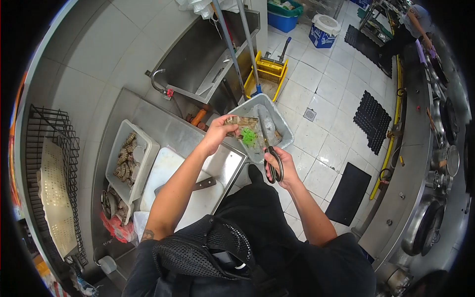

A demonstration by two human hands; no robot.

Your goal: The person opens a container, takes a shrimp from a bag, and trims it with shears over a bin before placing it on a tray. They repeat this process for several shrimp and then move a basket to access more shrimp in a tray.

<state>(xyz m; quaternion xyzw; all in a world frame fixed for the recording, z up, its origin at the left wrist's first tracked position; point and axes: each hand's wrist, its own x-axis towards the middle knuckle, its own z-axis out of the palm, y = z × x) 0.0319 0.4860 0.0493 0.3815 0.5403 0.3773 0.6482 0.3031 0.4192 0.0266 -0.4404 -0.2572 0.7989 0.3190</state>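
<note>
My left hand pinches a prawn with a grey-brown banded shell, held out over a grey waste bin. In my right hand is a pair of scissors with black handles, my fingers around the loops. Its blades point away from me, beside the prawn's right end. Below them, a bright green scrap and pale waste show inside the bin. Left of my forearm, a white tub holds several more prawns. A knife lies on the white cutting board, partly hidden by my arm.
A steel sink stands ahead on the left, with mop poles and a yellow mop bucket beside it. Black mats lie on the tiled floor. Another person works at the far right, by a stove counter with pans.
</note>
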